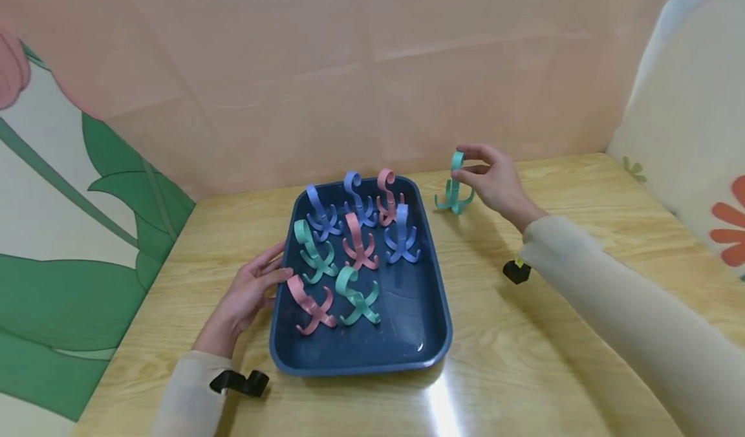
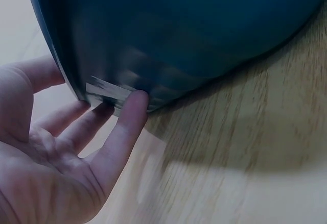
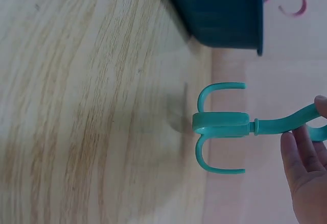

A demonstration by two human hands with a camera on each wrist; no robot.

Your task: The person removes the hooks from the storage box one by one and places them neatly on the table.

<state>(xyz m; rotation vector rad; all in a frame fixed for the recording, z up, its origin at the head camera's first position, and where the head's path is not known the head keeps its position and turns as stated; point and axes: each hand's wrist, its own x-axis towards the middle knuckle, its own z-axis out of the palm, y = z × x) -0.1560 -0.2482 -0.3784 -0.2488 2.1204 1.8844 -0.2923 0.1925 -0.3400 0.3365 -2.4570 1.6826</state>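
Note:
My right hand [image 1: 495,178] pinches a green four-pronged rotating hook [image 1: 453,194] by its curled top, to the right of the tray's far end. The hook stands upright, prongs down and close to the table; whether it touches cannot be told. In the right wrist view, the fingers grip the curled end of the green hook [image 3: 225,124]. My left hand [image 1: 253,291] holds the left rim of a dark blue tray [image 1: 401,353], thumb at the rim. In the left wrist view, its fingers press the outer wall of the tray [image 2: 168,40].
Inside the tray lie three blue hooks [image 1: 401,236], three pink hooks [image 1: 357,243] and two green hooks [image 1: 357,298], mostly toward its far and left parts. A wooden table [image 1: 500,359] carries the tray. Behind it rises a pinkish covering [image 1: 291,88].

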